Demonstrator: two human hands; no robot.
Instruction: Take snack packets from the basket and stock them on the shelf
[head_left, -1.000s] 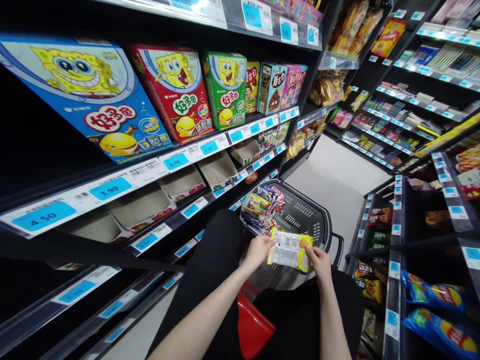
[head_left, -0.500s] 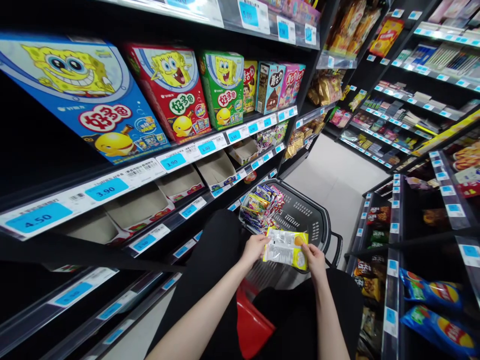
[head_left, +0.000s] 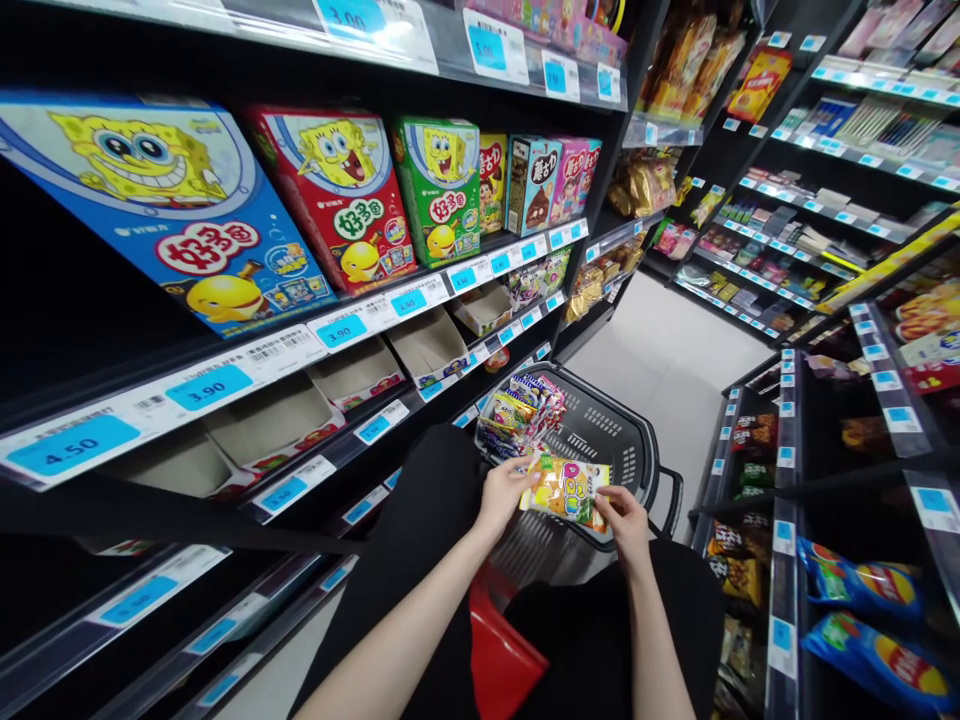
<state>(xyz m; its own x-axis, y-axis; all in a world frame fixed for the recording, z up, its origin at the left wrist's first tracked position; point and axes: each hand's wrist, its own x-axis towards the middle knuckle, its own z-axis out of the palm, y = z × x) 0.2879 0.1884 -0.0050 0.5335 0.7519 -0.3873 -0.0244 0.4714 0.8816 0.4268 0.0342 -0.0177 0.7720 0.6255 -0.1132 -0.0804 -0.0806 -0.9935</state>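
Observation:
Between my two hands is a small yellow candy packet [head_left: 564, 490], its colourful printed front facing up. My left hand [head_left: 504, 497] pinches its left end, and my right hand [head_left: 624, 520] grips the right end with thumb and fingers. Below the packet stands a dark grey shopping basket [head_left: 637, 425] with slotted walls. A pile of colourful snack packets [head_left: 521, 412] lies in its left part, just beyond my left hand. The packet and my hands cover the near part of the basket.
On the left, a shelf holds a blue snack box [head_left: 172, 220], a red box [head_left: 341, 200] and a green box [head_left: 441, 185]. Open cardboard trays [head_left: 427, 345] sit one level lower. To the right, a rack carries blue chip bags [head_left: 862, 580]. A red seat [head_left: 502, 650] shows between my legs.
The candy packet has been turned over: its pale back with text showed before, and its colourful front shows now. Both hands still hold it above the basket. The camera view has shifted slightly.

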